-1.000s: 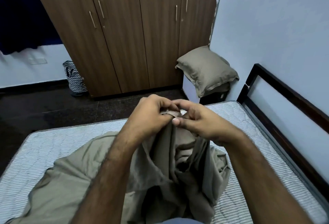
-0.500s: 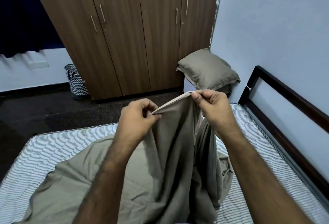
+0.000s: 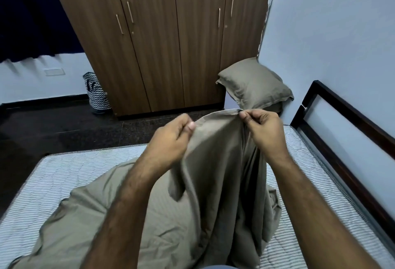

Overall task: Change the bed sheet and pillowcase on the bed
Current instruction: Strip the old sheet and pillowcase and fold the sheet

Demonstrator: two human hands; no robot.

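An olive-grey bed sheet point(image 3: 213, 183) lies bunched on the striped bare mattress point(image 3: 70, 174), with one hemmed edge lifted in front of me. My left hand point(image 3: 171, 140) pinches that edge on the left. My right hand point(image 3: 263, 127) pinches the same edge further right, near a corner. The edge hangs stretched between both hands, and the rest of the sheet drapes down to the mattress. A pillow point(image 3: 254, 84) in a matching olive-grey case rests off the bed, beside the wardrobe at the wall.
A dark wooden headboard point(image 3: 346, 131) runs along the right side against the pale wall. A brown wardrobe point(image 3: 171, 39) stands across the dark floor. A zigzag-patterned laundry basket point(image 3: 96, 93) sits left of the wardrobe.
My hands started together at one point on the sheet's edge, then moved apart along the hem and lifted it. The right hand has moved right, stretching the edge wider.
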